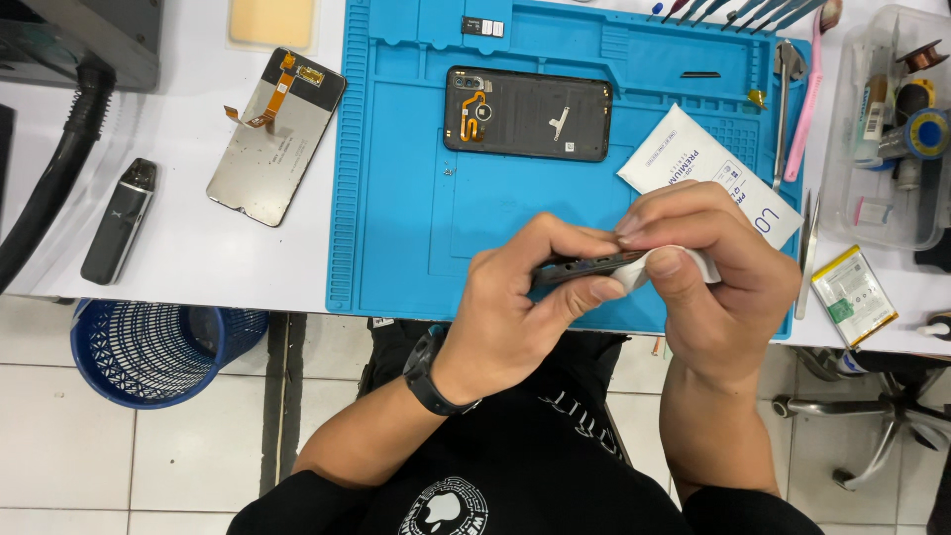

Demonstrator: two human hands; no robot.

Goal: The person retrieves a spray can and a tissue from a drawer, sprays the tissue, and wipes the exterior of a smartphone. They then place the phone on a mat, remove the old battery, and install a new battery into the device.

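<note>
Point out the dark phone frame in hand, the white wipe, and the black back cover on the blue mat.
dark phone frame (580,269), head view, exposed edge.
white wipe (701,264), head view, protruding end.
black back cover (535,117), head view, centre.

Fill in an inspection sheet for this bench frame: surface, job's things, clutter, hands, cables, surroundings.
Surface: white bench with blue work mat.
Job's things: dark phone frame held edge-on; white wipe pressed against it.
Clutter: opened phone body, detached screen, white sachet, battery, tweezers, small dark device, clear parts tray.
Hands: left hand grips the frame; right hand holds the wipe.
Cables: thick black hose at left edge.
Surroundings: blue basket, tiled floor, chair base.
</note>
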